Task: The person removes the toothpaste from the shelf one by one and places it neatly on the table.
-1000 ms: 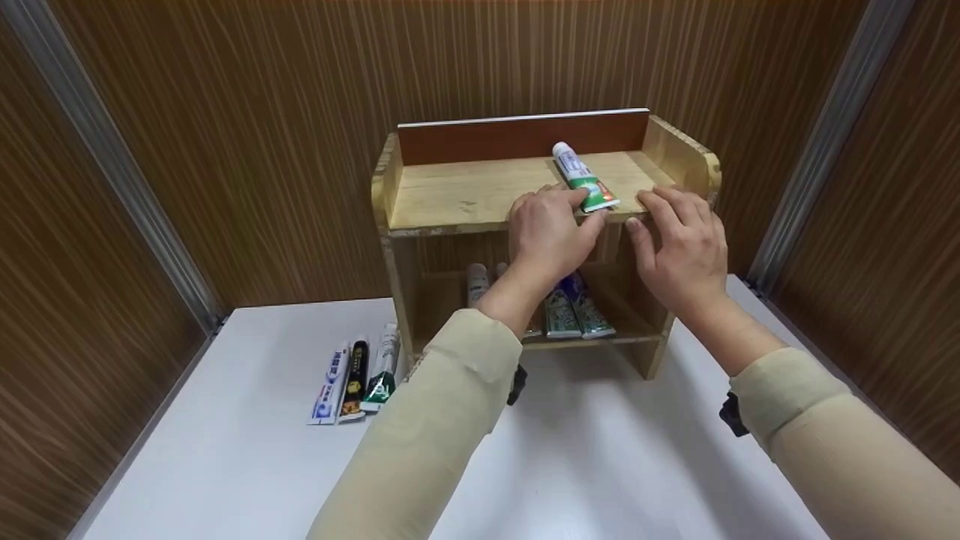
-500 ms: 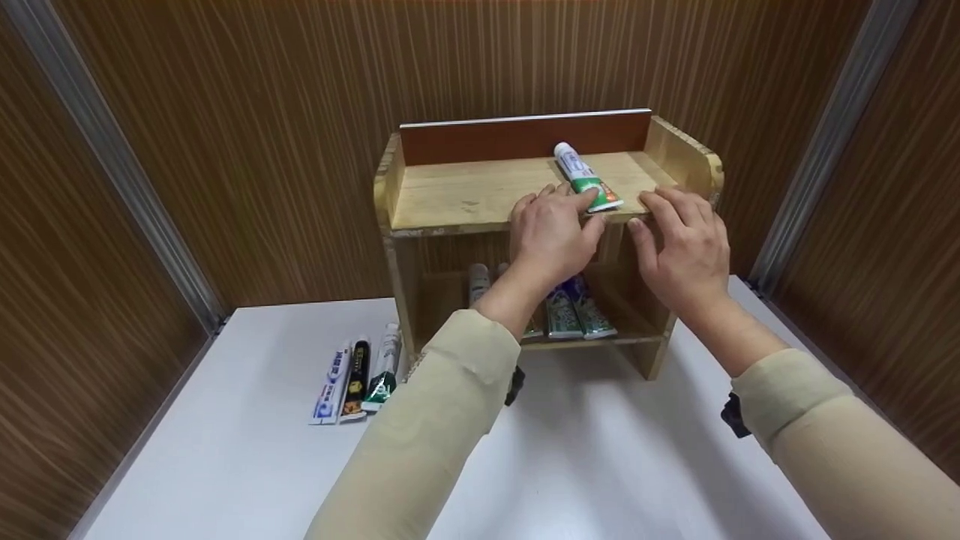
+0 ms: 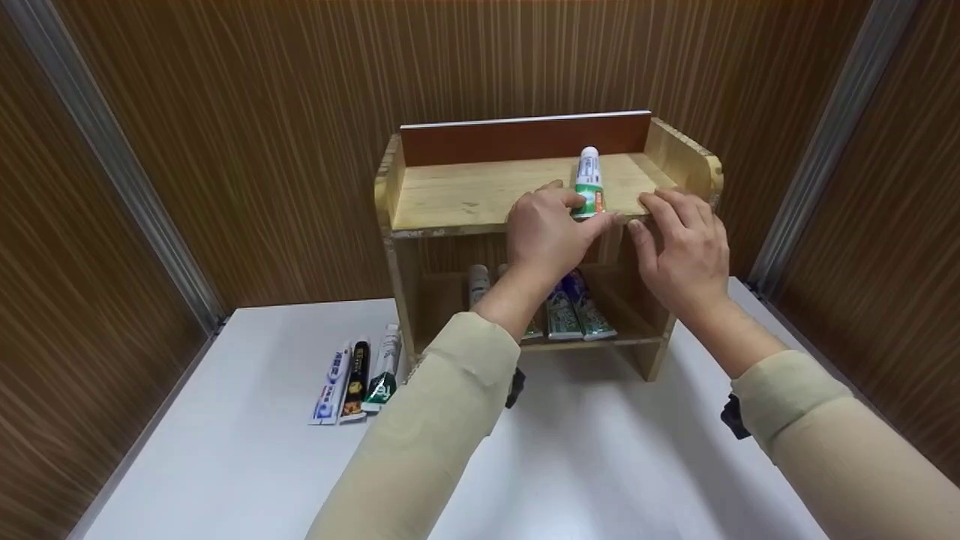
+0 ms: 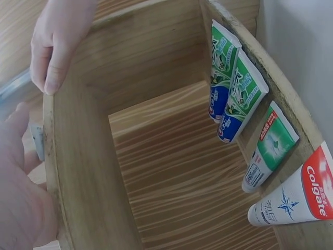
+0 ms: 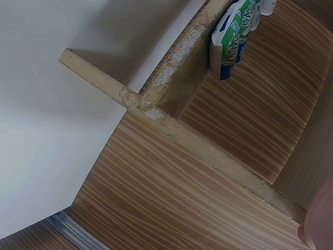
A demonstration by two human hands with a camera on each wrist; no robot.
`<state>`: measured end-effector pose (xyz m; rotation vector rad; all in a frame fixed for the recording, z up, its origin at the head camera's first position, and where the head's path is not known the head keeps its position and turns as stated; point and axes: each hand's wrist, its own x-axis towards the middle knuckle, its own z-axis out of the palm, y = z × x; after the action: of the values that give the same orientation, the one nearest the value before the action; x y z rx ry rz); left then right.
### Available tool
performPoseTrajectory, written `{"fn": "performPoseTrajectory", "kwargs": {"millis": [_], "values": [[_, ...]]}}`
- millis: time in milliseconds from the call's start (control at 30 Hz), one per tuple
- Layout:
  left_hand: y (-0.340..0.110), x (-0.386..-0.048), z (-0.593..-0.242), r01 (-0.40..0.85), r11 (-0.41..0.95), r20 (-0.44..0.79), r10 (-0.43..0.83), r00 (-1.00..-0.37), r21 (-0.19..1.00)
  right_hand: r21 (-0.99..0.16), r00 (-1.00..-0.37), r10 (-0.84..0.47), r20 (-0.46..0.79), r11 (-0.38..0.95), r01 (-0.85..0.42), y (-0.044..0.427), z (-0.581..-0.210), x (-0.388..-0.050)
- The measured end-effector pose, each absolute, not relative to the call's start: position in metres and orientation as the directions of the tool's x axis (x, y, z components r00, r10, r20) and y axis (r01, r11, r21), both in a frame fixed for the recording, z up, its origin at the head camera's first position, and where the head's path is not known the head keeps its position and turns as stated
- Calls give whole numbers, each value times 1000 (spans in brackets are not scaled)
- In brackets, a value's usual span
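A white and green toothpaste tube (image 3: 589, 171) lies on the top board of a small wooden shelf (image 3: 457, 196), its cap towards the back. My left hand (image 3: 546, 231) holds the tube's flat end at the board's front edge, fingers on its left and thumb on its right. Only part of the left hand shows in the left wrist view, beside the tube's end. My right hand (image 3: 685, 251) grips the same front edge farther right, fingertips on top and thumb against the front. A sliver of the right hand (image 5: 318, 221) appears in the right wrist view.
On the lower shelf lie several toothpaste tubes, including a red and white Colgate tube (image 4: 294, 192) and a green and white tube (image 4: 270, 148). Three more stand apart on the white table, among them a black tube (image 3: 356, 379). Wood-patterned walls surround the table.
The tube on the top board has turned from slanting to nearly straight front to back, its flat end shifting left. My left thumb has stretched rightwards. The right hand has stayed put.
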<state>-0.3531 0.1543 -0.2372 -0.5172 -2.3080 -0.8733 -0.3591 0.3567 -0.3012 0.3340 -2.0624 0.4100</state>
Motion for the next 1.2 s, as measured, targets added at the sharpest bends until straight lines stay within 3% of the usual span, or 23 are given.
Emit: {"fn": "performPoseTrajectory", "kwargs": {"millis": [267,433,600,1200], "values": [[158,-352,-236,491,721,629,100,-771,488,-144,-476,-72,876,904,-403,357,-301,-359],[160,-351,-232,433,786,563,134,-816,441,-133,-461,-77,884,904,-406,358,-300,-360],[160,-351,-229,431,806,553,159,-818,406,-129,-451,-77,889,903,-410,358,-301,-360],[148,-352,-228,526,569,545,155,-824,632,-125,-449,-82,890,903,-411,362,-300,-360]]}}
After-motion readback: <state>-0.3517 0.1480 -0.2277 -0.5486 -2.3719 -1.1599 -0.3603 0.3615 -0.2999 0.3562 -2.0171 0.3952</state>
